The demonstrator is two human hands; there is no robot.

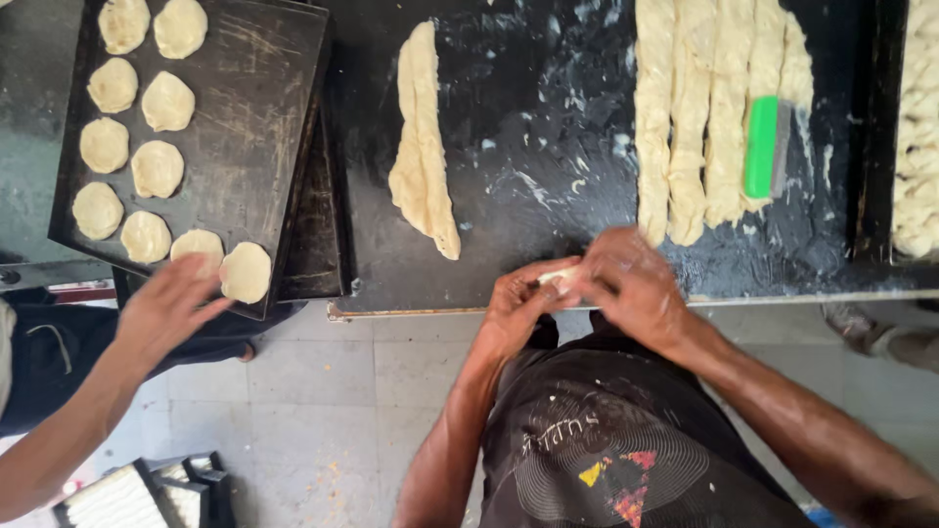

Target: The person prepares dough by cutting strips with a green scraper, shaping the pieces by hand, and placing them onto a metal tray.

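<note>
Both my hands meet at the near edge of the dark work table [548, 196]. My left hand [516, 308] and my right hand [626, 279] pinch a small pale piece of dough [559, 278] between their fingers. Just beyond them lie several long strips of dough [690, 117] side by side. A single tapered strip of dough [423, 147] lies alone to the left. A green-handled scraper [764, 147] rests on the strips at the right.
At the left, a dark baking tray [254, 108] holds several flat round dough discs [156, 168]. Another person's hand [166, 308] reaches to the tray's near edge beside a disc. More dough fills a tray [917, 127] at the far right. Tiled floor lies below.
</note>
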